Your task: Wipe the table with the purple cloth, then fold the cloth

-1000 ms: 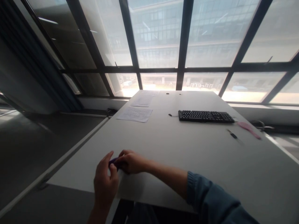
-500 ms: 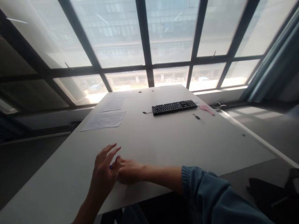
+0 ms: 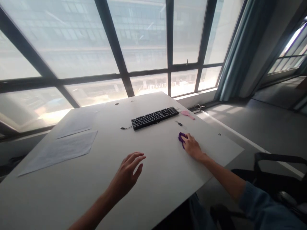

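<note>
While your right hand (image 3: 192, 147) is reaching out across the white table (image 3: 153, 179), it is resting on the surface with its fingertips closing on a small purple object (image 3: 181, 138); the hold is looking like a light pinch at the object's near side, and what the object is cannot be told at this size. You are keeping the hand low and flat, apparently so that the object is staying pressed to the tabletop rather than lifted. Your left hand (image 3: 128, 174) is hovering just above the table nearer to you, fingers spread and slack, grasping nothing.

The purple object is lying toward the right side of the table, near the black keyboard (image 3: 154, 118) but apart from it. A small dark item (image 3: 179, 123) is lying between the object and the keyboard's right end, and a pink item (image 3: 187, 114) is sitting beyond that, close to the far right corner. Two paper sheets (image 3: 63, 148) are lying well apart on the left.

The table's right edge is running close beside your right forearm, leaving little margin on that side. Bare surface is lying open between your two hands and toward the near edge. A dark chair (image 3: 275, 166) is standing just off the right edge.
</note>
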{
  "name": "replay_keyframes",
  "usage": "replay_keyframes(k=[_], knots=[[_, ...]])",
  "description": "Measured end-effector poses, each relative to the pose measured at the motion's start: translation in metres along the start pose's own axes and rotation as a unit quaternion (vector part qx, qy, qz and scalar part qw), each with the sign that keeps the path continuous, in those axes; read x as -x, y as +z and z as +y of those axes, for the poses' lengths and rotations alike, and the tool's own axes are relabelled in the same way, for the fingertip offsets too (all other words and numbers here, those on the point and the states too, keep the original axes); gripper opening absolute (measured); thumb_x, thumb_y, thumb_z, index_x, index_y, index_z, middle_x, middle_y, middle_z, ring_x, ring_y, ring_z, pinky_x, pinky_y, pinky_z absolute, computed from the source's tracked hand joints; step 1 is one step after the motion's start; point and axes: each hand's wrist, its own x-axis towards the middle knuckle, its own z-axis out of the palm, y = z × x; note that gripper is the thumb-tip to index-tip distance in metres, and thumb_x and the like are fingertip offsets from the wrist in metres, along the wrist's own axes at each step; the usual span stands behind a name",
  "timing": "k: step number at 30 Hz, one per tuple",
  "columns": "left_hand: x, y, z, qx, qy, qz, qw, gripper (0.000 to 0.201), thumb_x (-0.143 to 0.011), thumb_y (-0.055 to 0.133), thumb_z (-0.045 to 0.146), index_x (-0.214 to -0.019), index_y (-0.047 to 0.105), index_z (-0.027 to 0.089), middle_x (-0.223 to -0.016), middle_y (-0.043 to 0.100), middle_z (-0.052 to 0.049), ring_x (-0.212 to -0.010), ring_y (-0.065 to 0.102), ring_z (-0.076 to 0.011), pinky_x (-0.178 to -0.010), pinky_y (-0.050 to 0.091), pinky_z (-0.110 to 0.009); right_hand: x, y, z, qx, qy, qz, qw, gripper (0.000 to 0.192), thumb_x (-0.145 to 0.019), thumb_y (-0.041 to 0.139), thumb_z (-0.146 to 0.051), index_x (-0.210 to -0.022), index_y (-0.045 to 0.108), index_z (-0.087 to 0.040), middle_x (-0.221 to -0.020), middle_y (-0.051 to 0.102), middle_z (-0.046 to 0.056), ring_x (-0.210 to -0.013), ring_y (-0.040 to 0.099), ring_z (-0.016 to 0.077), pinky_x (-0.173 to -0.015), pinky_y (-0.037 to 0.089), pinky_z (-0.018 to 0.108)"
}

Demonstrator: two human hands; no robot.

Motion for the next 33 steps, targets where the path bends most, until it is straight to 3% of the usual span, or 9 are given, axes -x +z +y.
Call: replay_keyframes(k=[4, 7, 9, 12, 16, 19, 24, 28, 33], knots=[[-0.044, 0.030, 0.003, 0.036, 0.029, -0.032, 0.998, 0.029, -0.100, 0.052, 0.019, -0.127, 0.061, 0.025, -0.126, 0.066, -0.007, -0.122, 0.058, -0.0242, -0.102, 0.052, -0.045, 0.031, -0.015, 0.055, 0.033, 0.056, 0.000, 0.998, 0.030, -0.091, 0.056, -0.022, -0.118, 0.069, -0.018, -0.117, 0.060, 0.011, -0.100, 0.058, 0.0244, -0.088, 0.043, 0.032], [-0.064, 0.042, 0.017, 0.059, 0.053, -0.044, 0.996, 0.032, -0.099, 0.050, 0.015, -0.128, 0.061, 0.027, -0.127, 0.066, -0.006, -0.123, 0.057, -0.0235, -0.103, 0.051, -0.045, 0.023, -0.035, 0.063, 0.014, 0.054, -0.026, 0.998, 0.033, -0.089, 0.065, -0.042, -0.114, 0.071, -0.022, -0.113, 0.062, 0.010, -0.101, 0.058, 0.0264, -0.089, 0.042, 0.035], [-0.069, 0.045, 0.026, 0.073, 0.066, -0.044, 0.994, 0.034, -0.099, 0.050, 0.015, -0.129, 0.060, 0.028, -0.128, 0.066, -0.006, -0.125, 0.056, -0.0228, -0.104, 0.051, -0.044, 0.002, -0.046, 0.055, 0.000, 0.059, 0.019, 0.998, 0.042, -0.089, 0.064, -0.053, -0.119, 0.070, -0.025, -0.119, 0.062, 0.011, -0.105, 0.058, 0.0278, -0.092, 0.041, 0.037], [-0.067, 0.047, 0.031, 0.094, 0.074, -0.030, 0.992, 0.034, -0.100, 0.050, 0.014, -0.130, 0.060, 0.027, -0.125, 0.067, -0.007, -0.123, 0.059, -0.0221, -0.102, 0.052, -0.041, -0.047, -0.046, 0.035, 0.000, 0.066, 0.073, 0.995, 0.043, -0.096, 0.056, -0.048, -0.129, 0.065, -0.021, -0.127, 0.062, 0.014, -0.115, 0.056, 0.0280, -0.097, 0.040, 0.036], [-0.058, 0.052, 0.017, 0.107, 0.057, -0.002, 0.993, 0.028, -0.099, 0.050, 0.014, -0.120, 0.065, 0.026, -0.116, 0.070, -0.008, -0.113, 0.065, -0.0217, -0.095, 0.056, -0.039, -0.111, -0.021, 0.016, 0.000, 0.085, -0.017, 0.996, 0.035, -0.093, 0.063, -0.033, -0.120, 0.069, -0.013, -0.122, 0.068, 0.019, -0.112, 0.062, 0.0278, -0.092, 0.045, 0.033], [-0.049, 0.055, 0.000, 0.113, 0.035, 0.021, 0.993, 0.026, -0.099, 0.051, 0.015, -0.116, 0.067, 0.026, -0.112, 0.071, -0.008, -0.109, 0.067, -0.0208, -0.093, 0.058, -0.036, -0.139, -0.006, 0.022, -0.008, 0.086, -0.033, 0.996, 0.020, -0.087, 0.066, -0.022, -0.102, 0.075, -0.013, -0.109, 0.074, 0.017, -0.102, 0.067, 0.0253, -0.086, 0.046, 0.030], [-0.039, 0.054, -0.018, 0.111, 0.020, 0.058, 0.992, 0.022, -0.099, 0.054, 0.016, -0.112, 0.068, 0.026, -0.109, 0.072, -0.006, -0.105, 0.068, -0.0185, -0.090, 0.058, -0.030, -0.164, -0.022, 0.072, -0.030, 0.096, 0.012, 0.995, 0.017, -0.085, 0.066, -0.023, -0.095, 0.078, -0.016, -0.100, 0.077, 0.011, -0.098, 0.069, 0.0217, -0.084, 0.046, 0.025], [-0.037, 0.053, -0.022, 0.106, 0.017, 0.073, 0.991, 0.021, -0.098, 0.055, 0.016, -0.111, 0.068, 0.027, -0.107, 0.072, -0.005, -0.102, 0.069, -0.0175, -0.089, 0.058, -0.027, -0.192, -0.046, 0.123, -0.034, 0.162, 0.065, 0.984, 0.026, -0.091, 0.058, -0.022, -0.106, 0.075, -0.008, -0.105, 0.075, 0.018, -0.098, 0.068, 0.0235, -0.081, 0.046, 0.028], [-0.031, 0.052, -0.027, 0.087, -0.002, 0.080, 0.993, 0.021, -0.098, 0.055, 0.018, -0.112, 0.068, 0.027, -0.108, 0.073, -0.006, -0.103, 0.069, -0.0175, -0.090, 0.058, -0.026, -0.217, -0.039, 0.149, -0.060, 0.181, 0.063, 0.980, 0.023, -0.089, 0.057, -0.018, -0.095, 0.077, -0.007, -0.099, 0.075, 0.020, -0.093, 0.069, 0.0226, -0.078, 0.045, 0.029]])
